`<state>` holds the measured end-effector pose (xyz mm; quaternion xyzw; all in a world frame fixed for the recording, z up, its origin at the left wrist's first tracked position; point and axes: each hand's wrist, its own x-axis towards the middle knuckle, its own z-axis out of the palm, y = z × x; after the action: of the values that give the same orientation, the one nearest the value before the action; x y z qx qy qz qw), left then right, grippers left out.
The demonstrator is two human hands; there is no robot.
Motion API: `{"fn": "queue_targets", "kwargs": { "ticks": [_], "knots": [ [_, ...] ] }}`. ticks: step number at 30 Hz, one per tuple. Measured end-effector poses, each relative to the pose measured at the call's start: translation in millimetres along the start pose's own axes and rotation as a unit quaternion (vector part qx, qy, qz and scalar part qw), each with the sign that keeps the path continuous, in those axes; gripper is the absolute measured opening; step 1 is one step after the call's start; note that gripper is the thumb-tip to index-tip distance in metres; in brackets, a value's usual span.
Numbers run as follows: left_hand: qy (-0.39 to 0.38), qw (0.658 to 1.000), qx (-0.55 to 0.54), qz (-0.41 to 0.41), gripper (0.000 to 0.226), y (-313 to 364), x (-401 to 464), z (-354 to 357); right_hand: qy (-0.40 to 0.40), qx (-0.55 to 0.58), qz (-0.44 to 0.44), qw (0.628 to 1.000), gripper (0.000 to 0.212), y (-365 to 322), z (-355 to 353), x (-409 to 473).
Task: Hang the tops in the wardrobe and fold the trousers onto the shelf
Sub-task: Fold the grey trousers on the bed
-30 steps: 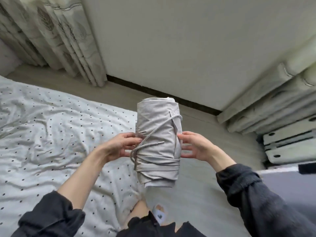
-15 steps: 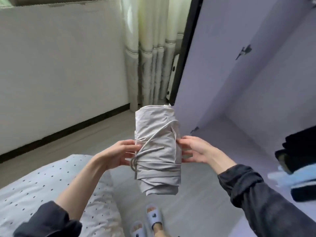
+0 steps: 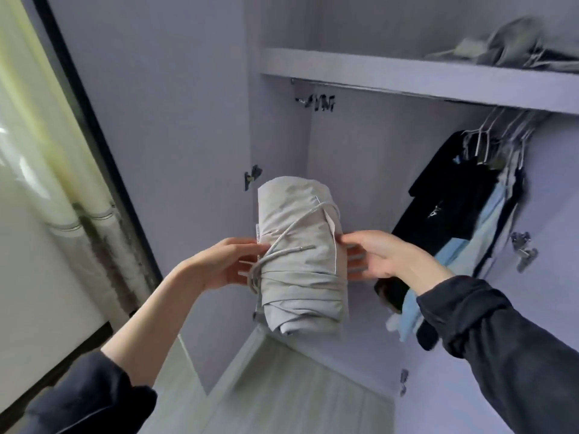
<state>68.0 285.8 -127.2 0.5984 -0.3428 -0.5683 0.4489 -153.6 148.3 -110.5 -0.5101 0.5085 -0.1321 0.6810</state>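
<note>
So, only the head camera here, looking into an open lilac wardrobe (image 3: pixel 360 170). Up at 12 to 1 o'clock there's a shelf (image 3: pixel 407 78) with a blurry heap of grey clothes (image 3: pixel 513 45) on its right end, and a metal rail (image 3: pixel 360 86) tucked right under it. Over at 3 o'clock a bunch of tops (image 3: pixel 463 208) hang off wire hangers (image 3: pixel 488 142), black in front, pale blue behind, and they drape down behind the right wrist. The wardrobe door (image 3: pixel 150 120) stands open at 10 to 11 o'clock, with a hinge (image 3: pixel 252 177) just above the bundle's top left corner. Cream curtains (image 3: pixel 37 170) fill the 9 o'clock side, and pale wood flooring (image 3: pixel 282 393) shows at 6 o'clock.

Dead centre are the folded trousers (image 3: pixel 297 255), a beige bundle stood on end with its drawstring (image 3: pixel 282 242) looped across the front. It's up in the air in front of the wardrobe opening, resting on nothing. The left hand (image 3: pixel 225 264) presses on its 9 o'clock side, fingers fairly straight and lying over the cord knot. The right hand (image 3: pixel 376 255) is on the 3 o'clock side, thumb on the front edge, fingers stretched out flat behind the cloth. Basically the bundle is sandwiched between two flattish hands rather than grabbed in a fist. Both forearms come up from 7 and 5 o'clock in dark sleeves (image 3: pixel 507 339).
</note>
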Motion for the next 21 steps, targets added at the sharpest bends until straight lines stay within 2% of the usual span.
{"fn": "queue_targets", "kwargs": {
  "ticks": [8, 15, 21],
  "knots": [
    [-0.037, 0.99, 0.065, 0.118, 0.028, 186.7, 67.7, 50.9, 0.069, 0.011, -0.114, 0.991, 0.011, -156.7, -92.6, -36.2],
    [-0.08, 0.975, 0.093, 0.183, 0.037, 311.9, 127.1, 77.1, 0.127, 0.023, -0.191, 0.973, 0.01, -260.0, -150.8, -42.7],
    [-0.121, 0.966, 0.115, 0.197, 0.022, 382.2, 193.3, 80.6, 0.169, 0.026, -0.215, 0.962, 0.011, -322.2, -183.1, -13.5]
  ]
}}
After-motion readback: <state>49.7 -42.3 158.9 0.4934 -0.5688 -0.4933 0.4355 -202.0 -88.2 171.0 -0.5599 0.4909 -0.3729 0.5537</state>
